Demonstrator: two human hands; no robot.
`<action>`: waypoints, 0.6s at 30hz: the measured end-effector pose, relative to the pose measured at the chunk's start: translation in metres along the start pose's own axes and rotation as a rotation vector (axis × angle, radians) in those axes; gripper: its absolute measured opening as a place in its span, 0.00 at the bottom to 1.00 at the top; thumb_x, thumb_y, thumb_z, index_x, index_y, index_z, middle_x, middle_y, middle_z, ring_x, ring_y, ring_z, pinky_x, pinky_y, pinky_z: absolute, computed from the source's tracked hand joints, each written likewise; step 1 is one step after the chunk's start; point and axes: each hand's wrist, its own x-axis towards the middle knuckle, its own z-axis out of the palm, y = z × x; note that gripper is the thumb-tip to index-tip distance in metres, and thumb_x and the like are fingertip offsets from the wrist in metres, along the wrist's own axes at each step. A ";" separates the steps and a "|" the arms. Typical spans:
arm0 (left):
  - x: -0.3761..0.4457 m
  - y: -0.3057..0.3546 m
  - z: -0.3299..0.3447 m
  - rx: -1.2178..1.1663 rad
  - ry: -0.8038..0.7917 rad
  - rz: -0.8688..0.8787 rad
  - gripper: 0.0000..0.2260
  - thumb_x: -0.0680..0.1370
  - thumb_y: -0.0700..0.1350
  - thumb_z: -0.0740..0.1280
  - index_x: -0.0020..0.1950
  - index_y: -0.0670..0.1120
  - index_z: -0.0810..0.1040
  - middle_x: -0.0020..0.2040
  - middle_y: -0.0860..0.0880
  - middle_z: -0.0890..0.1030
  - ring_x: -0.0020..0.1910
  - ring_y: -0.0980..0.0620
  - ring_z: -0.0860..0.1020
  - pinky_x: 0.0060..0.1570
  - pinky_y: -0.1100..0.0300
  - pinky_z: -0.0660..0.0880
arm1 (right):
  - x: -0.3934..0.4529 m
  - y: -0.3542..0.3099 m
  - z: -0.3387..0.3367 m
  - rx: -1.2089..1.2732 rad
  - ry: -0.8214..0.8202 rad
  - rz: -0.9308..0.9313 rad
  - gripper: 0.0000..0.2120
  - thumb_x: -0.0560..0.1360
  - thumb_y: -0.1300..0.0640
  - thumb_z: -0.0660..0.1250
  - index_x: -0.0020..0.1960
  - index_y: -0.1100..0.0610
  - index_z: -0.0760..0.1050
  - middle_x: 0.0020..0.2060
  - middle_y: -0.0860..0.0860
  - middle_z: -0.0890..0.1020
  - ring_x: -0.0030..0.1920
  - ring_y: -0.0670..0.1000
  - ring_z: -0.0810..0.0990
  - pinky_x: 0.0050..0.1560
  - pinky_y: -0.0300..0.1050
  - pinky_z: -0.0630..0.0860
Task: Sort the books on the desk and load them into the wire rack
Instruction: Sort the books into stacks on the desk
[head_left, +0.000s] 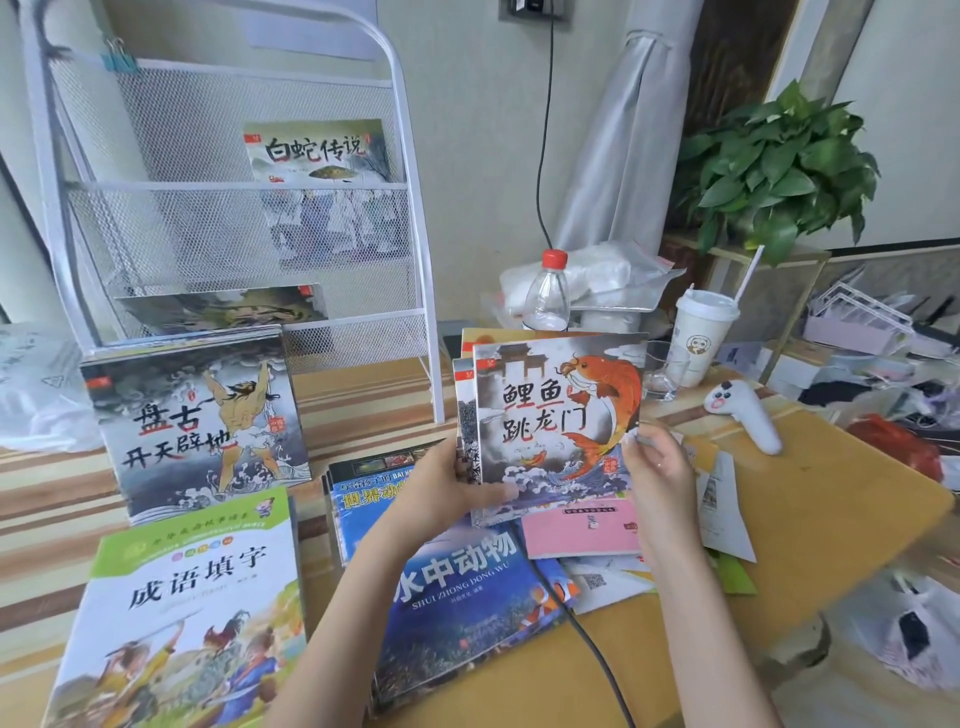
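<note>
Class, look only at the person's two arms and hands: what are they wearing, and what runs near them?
Both forearms are bare, with no sleeves, watch or bracelet in view. The left hand and the right hand wear no gloves or visible rings. A thin dark cable runs down between the forearms.

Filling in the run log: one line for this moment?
left hand: holds carp book stack | right hand: pinches its right edge | wire rack: two books in

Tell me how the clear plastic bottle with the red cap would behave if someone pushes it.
The plastic bottle looks nearly empty, so it is probably very light. It stands upright, tall and narrow, so a push near its red cap would likely tip it. Its round body would then probably roll toward the lidded paper cup.
</note>
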 end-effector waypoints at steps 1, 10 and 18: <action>0.000 0.002 0.001 -0.054 0.007 0.015 0.15 0.66 0.43 0.79 0.46 0.49 0.76 0.35 0.60 0.83 0.33 0.60 0.80 0.37 0.69 0.75 | -0.002 -0.001 0.000 0.026 -0.008 0.002 0.08 0.78 0.59 0.64 0.43 0.49 0.75 0.39 0.40 0.80 0.38 0.34 0.78 0.36 0.29 0.72; -0.012 0.019 0.012 -0.195 -0.023 0.108 0.13 0.66 0.42 0.78 0.43 0.58 0.84 0.44 0.56 0.86 0.44 0.60 0.83 0.40 0.73 0.75 | -0.012 -0.005 0.012 0.067 -0.096 -0.035 0.07 0.74 0.46 0.66 0.49 0.47 0.73 0.40 0.41 0.83 0.42 0.38 0.79 0.40 0.32 0.73; -0.011 0.019 0.022 -0.334 0.127 0.100 0.07 0.67 0.43 0.78 0.41 0.53 0.84 0.40 0.52 0.86 0.40 0.55 0.84 0.36 0.67 0.78 | -0.023 -0.006 0.013 0.102 -0.156 -0.042 0.08 0.79 0.49 0.60 0.47 0.48 0.77 0.43 0.39 0.82 0.46 0.36 0.79 0.46 0.39 0.70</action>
